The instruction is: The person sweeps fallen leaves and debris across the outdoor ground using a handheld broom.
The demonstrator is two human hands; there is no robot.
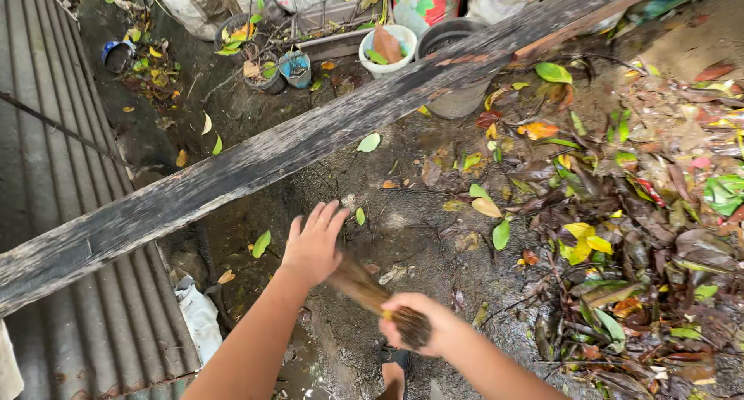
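My right hand (422, 325) is closed around the bound end of a stick broom (364, 287), whose blurred brown bristles run up and left under my left hand. My left hand (314, 241) hovers flat over the bristles, fingers spread. Whether it touches them I cannot tell. Below lies wet, dark ground scattered with green and yellow leaves (496, 222). A thick heap of fallen leaves (643, 237) lies to the right of both hands.
A long weathered wooden beam (256, 160) crosses diagonally above the hands. Corrugated metal sheet (62, 136) covers the left side. Pots and a white bucket (387, 47) stand behind the beam. A white rag (200, 318) lies at the sheet's edge. A sandalled foot (394, 369) shows at the bottom.
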